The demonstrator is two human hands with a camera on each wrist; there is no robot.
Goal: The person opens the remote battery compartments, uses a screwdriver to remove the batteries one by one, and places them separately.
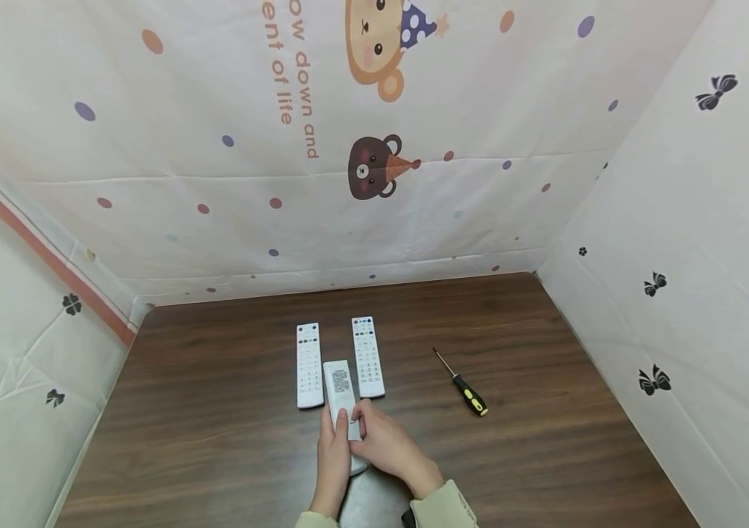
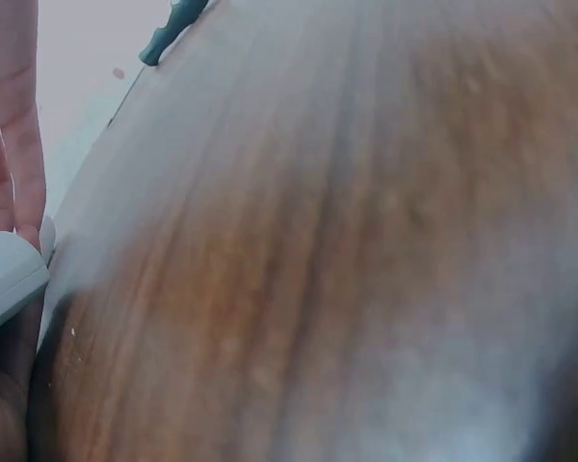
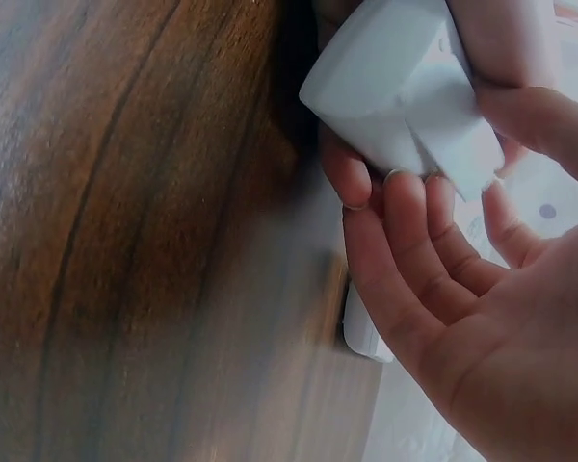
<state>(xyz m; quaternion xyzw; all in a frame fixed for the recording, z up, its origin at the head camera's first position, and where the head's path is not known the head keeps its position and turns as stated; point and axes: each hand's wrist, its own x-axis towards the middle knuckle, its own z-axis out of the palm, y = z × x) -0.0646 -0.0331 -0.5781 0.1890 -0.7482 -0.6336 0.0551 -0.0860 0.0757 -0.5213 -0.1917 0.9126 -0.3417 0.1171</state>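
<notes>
A white remote control [image 1: 340, 385] is held with its labelled back facing up, over the near middle of the table. My left hand [image 1: 333, 458] grips it from the left side, thumb along the back. From the right, my right hand [image 1: 388, 444] has its fingers at the lower part of the back. The right wrist view shows the battery cover [image 3: 458, 135] tilted up from the body, between the thumb and bent fingers [image 3: 405, 221] of that hand. Only the end of the remote shows at the left edge of the left wrist view.
Two more white remotes lie buttons up beyond my hands, one on the left [image 1: 309, 367] and one on the right [image 1: 368, 357]. A black and yellow screwdriver [image 1: 470, 394] lies to the right on the brown table [image 1: 216, 455]. Printed cloth walls [image 1: 374, 242] enclose the back and sides.
</notes>
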